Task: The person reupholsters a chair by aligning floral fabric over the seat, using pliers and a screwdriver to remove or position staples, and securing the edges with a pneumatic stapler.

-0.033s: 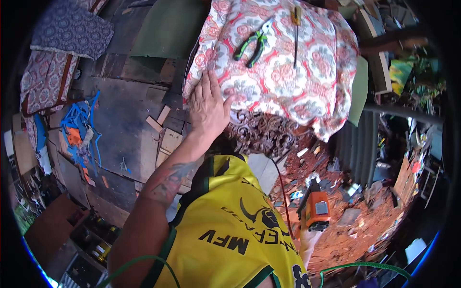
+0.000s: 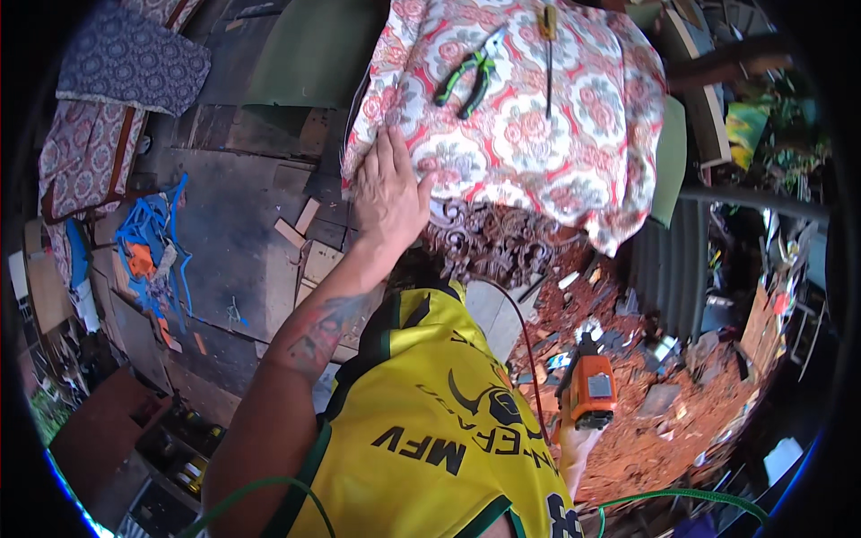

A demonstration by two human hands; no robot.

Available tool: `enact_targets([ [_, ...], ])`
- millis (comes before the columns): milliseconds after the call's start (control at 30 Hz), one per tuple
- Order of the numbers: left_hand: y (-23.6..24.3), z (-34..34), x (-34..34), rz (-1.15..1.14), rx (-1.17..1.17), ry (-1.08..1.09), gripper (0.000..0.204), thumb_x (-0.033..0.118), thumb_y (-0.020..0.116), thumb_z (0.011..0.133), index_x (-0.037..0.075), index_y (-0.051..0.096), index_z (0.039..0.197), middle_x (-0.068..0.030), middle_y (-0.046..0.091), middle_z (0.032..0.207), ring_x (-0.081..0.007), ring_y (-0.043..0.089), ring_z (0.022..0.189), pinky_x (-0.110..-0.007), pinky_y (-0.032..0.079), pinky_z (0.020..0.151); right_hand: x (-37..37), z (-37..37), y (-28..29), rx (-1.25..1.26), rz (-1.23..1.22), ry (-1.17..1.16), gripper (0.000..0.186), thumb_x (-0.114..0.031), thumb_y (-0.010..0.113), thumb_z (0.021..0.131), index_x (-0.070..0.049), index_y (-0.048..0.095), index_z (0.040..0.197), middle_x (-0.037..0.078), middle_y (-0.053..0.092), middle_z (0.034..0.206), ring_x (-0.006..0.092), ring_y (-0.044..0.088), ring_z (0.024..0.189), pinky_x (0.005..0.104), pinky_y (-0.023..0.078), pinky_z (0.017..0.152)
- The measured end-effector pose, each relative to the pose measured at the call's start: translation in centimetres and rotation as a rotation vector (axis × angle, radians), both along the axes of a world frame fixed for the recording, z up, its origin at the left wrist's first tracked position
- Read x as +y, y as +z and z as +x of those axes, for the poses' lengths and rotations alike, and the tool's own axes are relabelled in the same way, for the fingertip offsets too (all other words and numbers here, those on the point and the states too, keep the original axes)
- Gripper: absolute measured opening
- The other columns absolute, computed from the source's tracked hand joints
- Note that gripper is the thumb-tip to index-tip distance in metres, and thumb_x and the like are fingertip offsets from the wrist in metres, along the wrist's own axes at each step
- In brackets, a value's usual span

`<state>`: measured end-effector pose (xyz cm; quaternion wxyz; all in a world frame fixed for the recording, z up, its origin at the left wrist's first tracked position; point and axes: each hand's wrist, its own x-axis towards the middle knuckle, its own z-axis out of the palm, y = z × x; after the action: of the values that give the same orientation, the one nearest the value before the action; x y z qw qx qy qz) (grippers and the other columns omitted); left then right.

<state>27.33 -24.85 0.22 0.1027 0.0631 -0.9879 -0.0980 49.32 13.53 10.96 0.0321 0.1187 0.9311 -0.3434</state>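
Fingers [image 2: 387,154] of the left hand [image 2: 387,193] are spread flat and pressed on the near left edge of a floral upholstered cushion [image 2: 511,134], nothing being gripped between them. On the cushion's red and cream fabric, further from the person, a pair of green-handled pliers [image 2: 465,82] is laid with its handles apart, and just to its right a screwdriver [image 2: 548,54] with a yellow handle is laid lengthwise. Under the cushion's near edge a dark patterned fabric [image 2: 493,242] is seen. The right hand [image 2: 574,453] is held low beside the yellow jersey (only partly seen behind it), and its fingers are closed around the grip of an orange power tool [image 2: 587,390], from which a red cord [image 2: 529,350] is run. Reddish scraps [image 2: 682,421] are scattered over the floor below.
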Motion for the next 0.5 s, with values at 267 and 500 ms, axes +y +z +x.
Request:
enact_targets([
  [267, -0.1, 1.2, -0.6, -0.044, 0.026, -0.060, 0.087, 0.038, 0.069, 0.094, -0.015, 0.033, 0.152, -0.0306, 0.049, 0.148, -0.0422, 0.050, 0.133, -0.049, 0.042, 0.111, -1.1, 8.3, -3.5, -0.040, -0.060, -0.003, 0.029, -0.021, 0.085, 0.085, -0.002, 0.066, 0.098, 0.016, 0.071, 0.087, 0.0334, 0.070, 0.076, 0.0420, 0.053, 0.072],
  [500, 1.8, 2.5, -5.1, 0.193, -0.021, -0.191, 0.026, 0.013, 0.066, 0.092, 0.003, 0.072, 0.115, -0.0183, 0.072, 0.114, -0.0355, 0.069, 0.102, -0.047, 0.056, 0.089, -2.0, 12.3, -6.1, -0.064, -0.063, -0.101, 0.030, -0.015, 0.084, 0.074, -0.003, 0.068, 0.095, 0.014, 0.069, 0.080, 0.0339, 0.068, 0.073, 0.0452, 0.054, 0.071],
])
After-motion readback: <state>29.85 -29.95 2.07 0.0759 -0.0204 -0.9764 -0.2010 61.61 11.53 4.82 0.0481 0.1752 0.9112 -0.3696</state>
